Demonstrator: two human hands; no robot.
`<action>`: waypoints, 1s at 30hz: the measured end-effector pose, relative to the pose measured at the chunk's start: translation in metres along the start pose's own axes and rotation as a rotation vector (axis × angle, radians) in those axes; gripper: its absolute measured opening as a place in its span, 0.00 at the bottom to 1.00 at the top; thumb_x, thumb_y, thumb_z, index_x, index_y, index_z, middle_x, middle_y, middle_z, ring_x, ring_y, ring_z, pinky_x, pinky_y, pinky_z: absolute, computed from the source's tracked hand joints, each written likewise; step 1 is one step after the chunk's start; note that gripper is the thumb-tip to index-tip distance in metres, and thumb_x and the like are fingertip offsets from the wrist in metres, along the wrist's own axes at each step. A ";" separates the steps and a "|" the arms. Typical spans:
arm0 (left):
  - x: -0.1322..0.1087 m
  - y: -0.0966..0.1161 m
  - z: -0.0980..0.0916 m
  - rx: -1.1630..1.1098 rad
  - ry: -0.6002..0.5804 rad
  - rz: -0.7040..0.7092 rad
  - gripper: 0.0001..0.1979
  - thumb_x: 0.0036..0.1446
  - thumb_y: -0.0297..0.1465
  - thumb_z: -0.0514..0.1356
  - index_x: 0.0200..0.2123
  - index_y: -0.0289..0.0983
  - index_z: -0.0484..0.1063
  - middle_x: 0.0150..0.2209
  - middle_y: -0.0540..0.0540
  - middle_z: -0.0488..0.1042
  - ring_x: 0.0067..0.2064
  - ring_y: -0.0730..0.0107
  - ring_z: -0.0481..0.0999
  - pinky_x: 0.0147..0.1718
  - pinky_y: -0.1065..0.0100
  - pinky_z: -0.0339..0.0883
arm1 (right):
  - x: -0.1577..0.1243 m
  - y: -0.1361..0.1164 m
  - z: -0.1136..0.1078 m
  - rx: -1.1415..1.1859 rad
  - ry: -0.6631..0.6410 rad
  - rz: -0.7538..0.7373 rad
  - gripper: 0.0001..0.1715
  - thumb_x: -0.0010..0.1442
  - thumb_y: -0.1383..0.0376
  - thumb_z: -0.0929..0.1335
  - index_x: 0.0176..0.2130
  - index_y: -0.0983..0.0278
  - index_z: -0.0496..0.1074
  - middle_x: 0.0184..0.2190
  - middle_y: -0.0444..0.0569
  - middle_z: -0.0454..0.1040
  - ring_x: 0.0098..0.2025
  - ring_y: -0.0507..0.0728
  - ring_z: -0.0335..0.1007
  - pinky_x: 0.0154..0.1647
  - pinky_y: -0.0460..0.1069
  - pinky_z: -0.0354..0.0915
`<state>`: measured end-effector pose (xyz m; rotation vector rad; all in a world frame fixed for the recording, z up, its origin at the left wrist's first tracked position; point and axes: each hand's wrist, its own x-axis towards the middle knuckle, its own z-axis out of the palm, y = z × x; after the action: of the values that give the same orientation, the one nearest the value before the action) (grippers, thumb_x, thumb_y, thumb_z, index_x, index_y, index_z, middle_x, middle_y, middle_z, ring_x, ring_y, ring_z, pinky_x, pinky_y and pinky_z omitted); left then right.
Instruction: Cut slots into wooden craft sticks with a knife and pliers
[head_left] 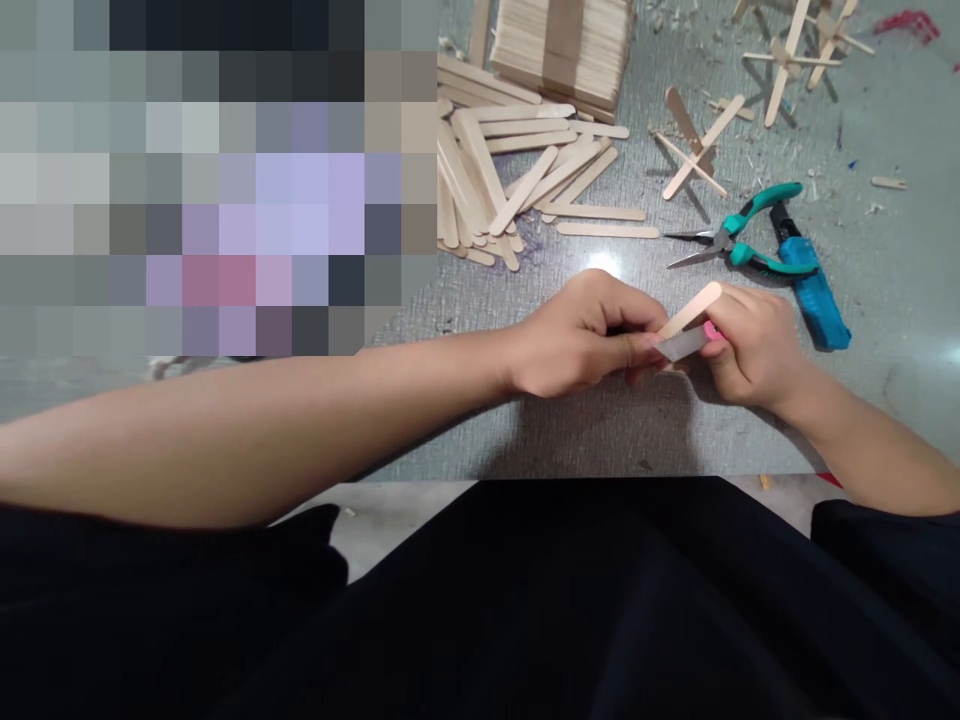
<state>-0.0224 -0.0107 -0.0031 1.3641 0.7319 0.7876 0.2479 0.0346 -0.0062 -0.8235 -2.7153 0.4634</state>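
Pinching a wooden stick (691, 309) in the left hand (592, 340), right of the frame's centre; gripping a pink-handled blade (681, 346) in the right hand (756, 345). Probably a light, stiff, splittable stick, best held by one end, clear of the blade.

Hands (577, 335) (757, 345) close together (both curled)
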 end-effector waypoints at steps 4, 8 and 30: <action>-0.003 -0.007 0.005 0.033 0.110 0.045 0.26 0.75 0.50 0.70 0.28 0.41 0.81 0.23 0.48 0.80 0.24 0.72 0.75 0.23 0.70 0.64 | 0.001 0.002 0.005 0.021 0.147 0.002 0.42 0.89 0.36 0.50 0.36 0.57 0.66 0.30 0.47 0.71 0.29 0.56 0.60 0.33 0.56 0.50; -0.008 -0.008 0.011 0.052 0.247 0.033 0.21 0.77 0.45 0.69 0.32 0.40 0.81 0.24 0.50 0.82 0.22 0.75 0.75 0.23 0.72 0.66 | -0.004 0.005 0.002 0.051 0.208 0.001 0.38 0.90 0.38 0.55 0.37 0.57 0.67 0.28 0.45 0.72 0.27 0.55 0.61 0.31 0.55 0.51; -0.019 -0.010 0.011 0.950 0.420 -0.339 0.26 0.78 0.35 0.61 0.75 0.45 0.75 0.37 0.47 0.90 0.39 0.49 0.91 0.51 0.53 0.83 | -0.012 -0.012 -0.006 -0.261 0.106 0.114 0.19 0.85 0.58 0.64 0.44 0.60 0.78 0.34 0.50 0.86 0.27 0.56 0.72 0.30 0.55 0.51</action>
<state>-0.0225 -0.0329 -0.0126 1.8383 1.7671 0.4473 0.2536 0.0195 0.0020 -1.0411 -2.6741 0.0829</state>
